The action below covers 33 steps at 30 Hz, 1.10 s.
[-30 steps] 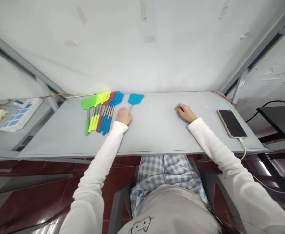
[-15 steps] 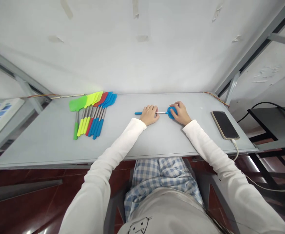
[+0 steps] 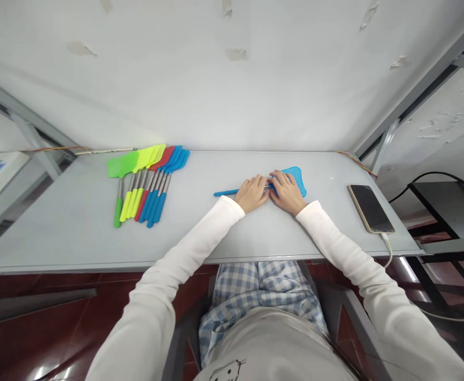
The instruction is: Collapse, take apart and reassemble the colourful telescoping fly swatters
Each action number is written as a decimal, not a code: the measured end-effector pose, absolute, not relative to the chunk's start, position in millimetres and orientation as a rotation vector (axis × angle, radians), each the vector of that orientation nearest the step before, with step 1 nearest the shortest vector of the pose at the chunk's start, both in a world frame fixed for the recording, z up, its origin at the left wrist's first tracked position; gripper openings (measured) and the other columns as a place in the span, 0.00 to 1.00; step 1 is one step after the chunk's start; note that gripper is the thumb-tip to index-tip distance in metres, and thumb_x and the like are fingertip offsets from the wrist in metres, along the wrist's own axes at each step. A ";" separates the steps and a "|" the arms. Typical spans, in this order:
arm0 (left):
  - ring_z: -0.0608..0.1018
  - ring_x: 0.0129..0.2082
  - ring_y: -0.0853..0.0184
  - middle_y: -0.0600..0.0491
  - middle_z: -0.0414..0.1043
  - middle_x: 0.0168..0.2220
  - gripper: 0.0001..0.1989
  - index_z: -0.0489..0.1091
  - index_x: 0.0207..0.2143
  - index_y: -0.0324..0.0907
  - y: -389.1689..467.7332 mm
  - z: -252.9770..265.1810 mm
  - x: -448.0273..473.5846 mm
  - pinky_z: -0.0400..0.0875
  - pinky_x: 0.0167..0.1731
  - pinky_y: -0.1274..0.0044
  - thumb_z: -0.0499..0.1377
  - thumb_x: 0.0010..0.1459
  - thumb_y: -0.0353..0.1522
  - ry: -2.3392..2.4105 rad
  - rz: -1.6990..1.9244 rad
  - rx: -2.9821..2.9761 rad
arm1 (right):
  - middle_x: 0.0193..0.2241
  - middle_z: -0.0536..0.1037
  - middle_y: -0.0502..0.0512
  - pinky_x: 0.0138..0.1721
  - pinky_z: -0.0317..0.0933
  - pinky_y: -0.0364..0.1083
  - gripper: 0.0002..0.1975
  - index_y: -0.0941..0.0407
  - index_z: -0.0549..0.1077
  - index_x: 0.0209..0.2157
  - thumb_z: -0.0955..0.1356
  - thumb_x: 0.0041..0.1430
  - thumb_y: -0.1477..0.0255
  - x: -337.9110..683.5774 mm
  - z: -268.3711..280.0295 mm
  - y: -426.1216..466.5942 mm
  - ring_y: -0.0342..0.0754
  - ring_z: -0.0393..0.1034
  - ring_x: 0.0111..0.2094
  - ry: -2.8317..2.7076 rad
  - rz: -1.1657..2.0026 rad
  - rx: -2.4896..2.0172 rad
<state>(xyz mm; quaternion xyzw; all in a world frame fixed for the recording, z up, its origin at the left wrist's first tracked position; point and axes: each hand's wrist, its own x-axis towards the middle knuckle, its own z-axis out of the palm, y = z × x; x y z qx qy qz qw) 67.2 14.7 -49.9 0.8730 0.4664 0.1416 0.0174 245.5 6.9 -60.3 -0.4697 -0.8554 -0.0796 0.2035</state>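
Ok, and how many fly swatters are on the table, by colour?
Green metal-shafted fly swatter: 1
Yellow metal-shafted fly swatters: 3
Red metal-shafted fly swatter: 1
Blue metal-shafted fly swatters: 4 (3 in the overlapping row, plus the blue mesh-headed one in the left hand and right hand)
Total: 9, counted by visible handles

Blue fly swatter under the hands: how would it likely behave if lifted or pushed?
The blue fly swatter is probably light for its size, given its slim handle and perforated head. The head may flex somewhat, since it appears to be thin mesh. Lying flat on the table, it would probably slide rather than tip when pushed.
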 end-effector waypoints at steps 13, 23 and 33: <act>0.77 0.47 0.62 0.47 0.73 0.48 0.21 0.61 0.59 0.46 14.7 -52.1 67.2 0.68 0.37 0.75 0.40 0.70 0.39 1.438 0.246 2.625 | 0.60 0.63 0.69 0.61 0.44 0.61 0.15 0.58 0.70 0.46 0.59 0.64 0.67 242.2 -59.0 3.1 0.61 0.50 0.65 -2.335 -0.188 -1.412; 0.77 0.47 0.63 0.49 0.74 0.50 0.21 0.64 0.57 0.48 19.3 -49.2 60.1 0.68 0.40 0.74 0.41 0.69 0.40 1.427 0.283 2.571 | 0.61 0.61 0.66 0.62 0.41 0.62 0.17 0.55 0.71 0.48 0.60 0.64 0.63 239.4 -56.0 2.2 0.61 0.49 0.65 -2.324 -0.141 -1.507; 0.77 0.47 0.63 0.52 0.75 0.49 0.20 0.68 0.54 0.50 21.8 -41.2 56.8 0.67 0.37 0.75 0.42 0.69 0.41 1.452 0.347 2.572 | 0.59 0.63 0.64 0.61 0.41 0.63 0.16 0.52 0.74 0.46 0.62 0.63 0.60 240.2 -51.2 5.7 0.62 0.50 0.64 -2.223 -0.167 -1.471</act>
